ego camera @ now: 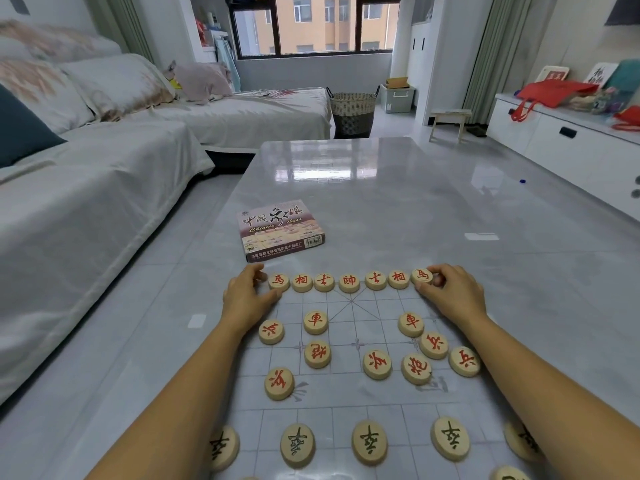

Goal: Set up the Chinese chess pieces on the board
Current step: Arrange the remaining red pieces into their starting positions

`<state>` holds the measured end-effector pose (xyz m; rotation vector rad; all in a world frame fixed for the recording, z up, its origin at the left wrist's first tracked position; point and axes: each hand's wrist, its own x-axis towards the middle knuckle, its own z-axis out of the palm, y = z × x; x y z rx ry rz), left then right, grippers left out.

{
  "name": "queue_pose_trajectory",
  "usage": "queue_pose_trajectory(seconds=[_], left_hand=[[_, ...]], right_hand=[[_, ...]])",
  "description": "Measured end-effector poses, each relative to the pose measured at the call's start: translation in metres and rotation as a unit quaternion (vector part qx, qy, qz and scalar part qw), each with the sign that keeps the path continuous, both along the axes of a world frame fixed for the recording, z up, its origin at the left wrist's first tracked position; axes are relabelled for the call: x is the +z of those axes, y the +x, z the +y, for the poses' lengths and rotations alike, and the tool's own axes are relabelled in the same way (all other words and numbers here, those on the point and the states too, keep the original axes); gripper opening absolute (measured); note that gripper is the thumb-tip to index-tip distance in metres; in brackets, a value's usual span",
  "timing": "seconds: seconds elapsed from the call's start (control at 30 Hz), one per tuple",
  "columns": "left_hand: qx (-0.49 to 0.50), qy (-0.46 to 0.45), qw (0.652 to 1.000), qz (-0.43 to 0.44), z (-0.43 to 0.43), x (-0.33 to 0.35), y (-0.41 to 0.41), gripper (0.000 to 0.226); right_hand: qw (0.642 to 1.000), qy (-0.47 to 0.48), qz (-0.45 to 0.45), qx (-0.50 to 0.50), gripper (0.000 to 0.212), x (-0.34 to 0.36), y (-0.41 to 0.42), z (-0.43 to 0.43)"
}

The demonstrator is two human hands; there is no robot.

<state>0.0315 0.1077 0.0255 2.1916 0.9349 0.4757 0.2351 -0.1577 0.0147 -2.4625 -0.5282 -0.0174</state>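
Note:
A thin, see-through chess board (349, 393) lies on the grey table. Several red-lettered wooden pieces form its far row (349, 281). My right hand (450, 292) pinches the rightmost red horse piece (421, 275) in that row. My left hand (247, 296) rests at the row's left end, fingertips beside the left red horse piece (279, 281); whether it grips anything is hidden. Loose red pieces, among them two chariots (316, 322) and soldiers (433, 345), lie scattered mid-board. Several black-lettered soldiers (369, 442) line the near side.
The Chinese chess box (278, 230) lies on the table just beyond the board. A sofa (86, 188) runs along the left, a wicker basket (352, 112) stands behind the table, and a white cabinet (561, 140) is at the right.

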Motion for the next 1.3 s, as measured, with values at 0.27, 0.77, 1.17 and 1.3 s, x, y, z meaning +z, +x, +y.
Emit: queue_pose_trajectory(seconds=[0.27, 0.77, 1.17, 1.3], left_hand=[[-0.097, 0.047, 0.994, -0.022, -0.031, 0.006, -0.016, 0.028], [-0.250, 0.054, 0.958, 0.130, -0.096, 0.024, -0.015, 0.045], [-0.082, 0.042, 0.995, 0.044, -0.055, 0.029, -0.063, 0.044], [-0.034, 0.015, 0.999, 0.011, -0.046, 0.017, -0.080, 0.046]], right_hand=[[0.995, 0.088, 0.049, -0.005, 0.057, 0.004, -0.002, -0.002], [0.960, 0.083, 0.215, 0.162, 0.019, 0.026, -0.068, -0.023], [0.970, 0.069, 0.217, 0.092, 0.019, 0.037, -0.083, -0.051], [0.988, -0.078, 0.075, 0.107, 0.043, 0.038, -0.096, -0.022]])
